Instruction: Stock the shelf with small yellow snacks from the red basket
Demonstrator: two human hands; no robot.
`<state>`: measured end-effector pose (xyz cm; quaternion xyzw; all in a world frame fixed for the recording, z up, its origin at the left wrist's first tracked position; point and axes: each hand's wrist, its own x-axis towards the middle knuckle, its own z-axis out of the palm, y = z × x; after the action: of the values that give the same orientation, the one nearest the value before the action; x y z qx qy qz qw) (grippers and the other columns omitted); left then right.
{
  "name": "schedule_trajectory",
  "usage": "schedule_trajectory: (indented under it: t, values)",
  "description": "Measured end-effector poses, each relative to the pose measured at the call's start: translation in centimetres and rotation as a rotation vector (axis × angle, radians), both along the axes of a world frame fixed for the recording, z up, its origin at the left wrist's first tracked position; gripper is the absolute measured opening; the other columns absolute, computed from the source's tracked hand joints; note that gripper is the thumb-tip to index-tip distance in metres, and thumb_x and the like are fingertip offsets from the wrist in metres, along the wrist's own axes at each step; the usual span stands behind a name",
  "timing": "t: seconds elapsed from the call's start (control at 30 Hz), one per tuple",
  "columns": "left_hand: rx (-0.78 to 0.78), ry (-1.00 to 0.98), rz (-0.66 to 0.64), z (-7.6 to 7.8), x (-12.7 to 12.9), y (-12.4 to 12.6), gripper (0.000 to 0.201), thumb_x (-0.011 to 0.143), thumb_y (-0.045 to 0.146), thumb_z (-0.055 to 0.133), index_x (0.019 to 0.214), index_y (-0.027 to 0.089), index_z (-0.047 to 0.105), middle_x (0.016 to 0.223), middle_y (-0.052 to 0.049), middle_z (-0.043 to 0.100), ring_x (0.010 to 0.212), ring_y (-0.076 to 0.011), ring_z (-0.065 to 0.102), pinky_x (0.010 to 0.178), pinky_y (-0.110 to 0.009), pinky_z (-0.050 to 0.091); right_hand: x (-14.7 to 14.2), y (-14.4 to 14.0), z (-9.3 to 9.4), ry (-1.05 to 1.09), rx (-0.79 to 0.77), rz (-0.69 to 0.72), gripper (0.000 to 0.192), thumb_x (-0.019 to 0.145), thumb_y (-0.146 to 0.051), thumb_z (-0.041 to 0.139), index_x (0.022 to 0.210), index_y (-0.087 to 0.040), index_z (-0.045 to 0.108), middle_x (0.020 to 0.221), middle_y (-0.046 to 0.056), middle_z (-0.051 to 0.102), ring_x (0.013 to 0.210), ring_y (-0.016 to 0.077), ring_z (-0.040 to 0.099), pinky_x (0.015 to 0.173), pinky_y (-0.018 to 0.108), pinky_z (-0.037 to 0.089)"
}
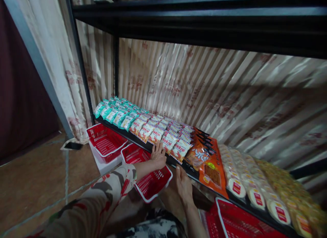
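Note:
My left hand (pixel 158 158) reaches to the front of the lower shelf, its fingers stretched out against the front row of white-and-orange snack packets (pixel 168 141). Farther right, my right hand (pixel 184 184) is at the black shelf edge (pixel 190 175), thumb up beside the last packet in that row; its other fingers are mostly hidden, seemingly curled under the edge. Teal-and-white packets (pixel 119 118) stand in rows to the left. To the right lie large orange snack bags (pixel 211 166) and rows of round white packaged items (pixel 236 188).
Red baskets (pixel 106 140) sit below the shelf, with another basket (pixel 157 183) under my left arm and one more (pixel 245 221) at lower right. A phone (pixel 73 146) lies on the floor at left. An upper black shelf (pixel 204 23) overhangs, and yellowish packets (pixel 291 190) fill the far right.

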<state>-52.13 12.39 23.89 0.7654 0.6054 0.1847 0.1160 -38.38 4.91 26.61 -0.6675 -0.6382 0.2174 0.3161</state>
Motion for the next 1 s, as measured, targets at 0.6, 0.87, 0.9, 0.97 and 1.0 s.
schedule_trajectory:
  t: [0.6,0.87,0.9,0.97,1.0]
  values:
    - [0.205,-0.036,0.451,1.8,-16.6,4.9,0.051,0.084,0.025,0.042,0.134,0.012,0.041,0.152,-0.013,0.016,0.14,-0.0305,0.005,0.111,-0.047,0.02,-14.1,9.5,4.5,-0.043,0.005,0.333,0.065,0.088,-0.059,0.018,0.106,-0.016,0.063,0.1,0.012,0.068,0.096,0.0244,0.062,0.085,0.035,0.045]
    - [0.274,0.054,0.493,-0.2,-27.4,8.7,0.053,0.086,0.02,0.039,0.137,0.01,0.036,0.151,-0.013,0.019,0.14,-0.0307,0.007,0.11,-0.048,0.022,-23.5,14.3,2.6,-0.022,-0.02,0.446,0.067,0.09,-0.057,0.018,0.121,-0.013,0.058,0.121,0.012,0.061,0.117,0.0229,0.053,0.099,0.033,0.038]
    - [0.261,0.063,0.475,-0.5,-28.1,9.0,0.052,0.086,0.021,0.039,0.137,0.01,0.035,0.151,-0.013,0.019,0.14,-0.0304,0.006,0.11,-0.047,0.023,-23.9,14.4,2.4,-0.012,-0.033,0.443,0.067,0.09,-0.058,0.018,0.123,-0.013,0.057,0.122,0.012,0.06,0.118,0.0229,0.052,0.1,0.034,0.037]
    - [0.227,0.074,0.439,-1.3,-29.2,9.5,0.052,0.087,0.023,0.038,0.137,0.01,0.035,0.151,-0.012,0.02,0.14,-0.0293,0.008,0.109,-0.045,0.025,-24.5,14.5,2.3,0.014,-0.045,0.412,0.068,0.089,-0.059,0.02,0.124,-0.012,0.055,0.124,0.012,0.058,0.119,0.0236,0.051,0.101,0.035,0.036]
    - [0.209,0.077,0.423,-1.6,-29.6,9.7,0.052,0.087,0.023,0.038,0.137,0.01,0.035,0.151,-0.011,0.02,0.14,-0.0285,0.009,0.109,-0.044,0.026,-24.7,14.5,2.4,0.024,-0.048,0.392,0.07,0.088,-0.06,0.02,0.124,-0.011,0.055,0.124,0.013,0.058,0.119,0.0244,0.051,0.101,0.036,0.036]
